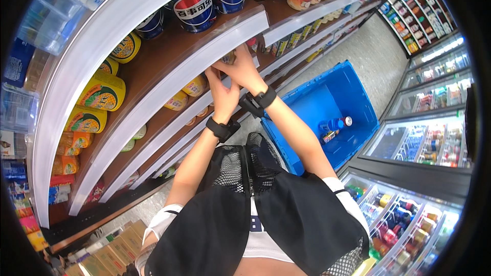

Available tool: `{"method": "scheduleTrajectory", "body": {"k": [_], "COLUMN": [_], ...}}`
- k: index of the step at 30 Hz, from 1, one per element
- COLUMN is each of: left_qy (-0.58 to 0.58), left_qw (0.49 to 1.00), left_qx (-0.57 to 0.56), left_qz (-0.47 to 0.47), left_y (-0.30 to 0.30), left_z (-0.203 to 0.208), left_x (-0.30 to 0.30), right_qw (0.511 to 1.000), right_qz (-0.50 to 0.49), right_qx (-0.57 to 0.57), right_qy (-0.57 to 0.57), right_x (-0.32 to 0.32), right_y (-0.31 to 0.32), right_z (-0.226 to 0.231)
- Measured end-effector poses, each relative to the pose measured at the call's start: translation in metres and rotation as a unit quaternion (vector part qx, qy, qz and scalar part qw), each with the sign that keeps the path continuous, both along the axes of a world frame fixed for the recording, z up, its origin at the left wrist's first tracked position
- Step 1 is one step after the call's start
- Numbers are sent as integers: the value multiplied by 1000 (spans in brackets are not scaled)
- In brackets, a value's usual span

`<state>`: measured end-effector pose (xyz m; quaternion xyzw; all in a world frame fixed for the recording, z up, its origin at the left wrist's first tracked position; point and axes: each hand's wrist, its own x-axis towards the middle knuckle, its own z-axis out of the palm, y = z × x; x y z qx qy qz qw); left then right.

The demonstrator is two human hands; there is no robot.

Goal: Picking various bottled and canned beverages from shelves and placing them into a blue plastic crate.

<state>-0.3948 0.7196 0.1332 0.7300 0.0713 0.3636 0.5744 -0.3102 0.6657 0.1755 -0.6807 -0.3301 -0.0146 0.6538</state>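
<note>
Both my hands reach in at the edge of a middle shelf (169, 74). My right hand (245, 71) is closed around a small drink container (228, 58) with a yellowish-brown side. Most of it is hidden by the fingers, so I cannot tell whether it is a can or a bottle. Just below, my left hand (225, 97) is closed against the same container's lower end, its fingertips partly hidden. Yellow-topped drinks (194, 86) lie on the shelf beside my left hand. Black bands sit on both wrists.
A blue plastic crate (365, 94) stands on the floor at my right, with a few drink cans (335, 123) inside. Large blue bottles (193, 10) and yellow cans (102, 92) fill the upper shelf. Glass-door fridges (409, 140) line the far right. Cardboard boxes (115, 253) stand lower left.
</note>
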Motion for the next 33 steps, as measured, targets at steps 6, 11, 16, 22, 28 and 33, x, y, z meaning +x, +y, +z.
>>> {"method": "scheduleTrajectory", "body": {"k": [6, 11, 16, 22, 28, 33], "left_qy": [13, -26, -49, 8, 106, 158], "left_qw": [999, 987, 972, 929, 852, 773], "left_qx": [26, 155, 200, 241, 210, 213], "left_qz": [-45, -40, -111, -280, -467, -577], "left_y": [20, 8, -24, -75, -116, -154], "left_z": [7, 11, 16, 3, -42, -82], "left_x": [6, -10, -37, -38, -34, -20], "right_qw": [980, 977, 962, 923, 856, 802], "right_qz": [-135, -191, -262, -333, -437, -481], "right_qx": [-115, -85, -80, -164, -221, -237], "right_qy": [-85, -44, 3, 101, 166, 264], "right_x": [16, -16, -59, -82, -117, -137], "right_y": [0, -20, -65, -150, -214, -255], "right_z": [2, 12, 16, -26, -101, -140]}}
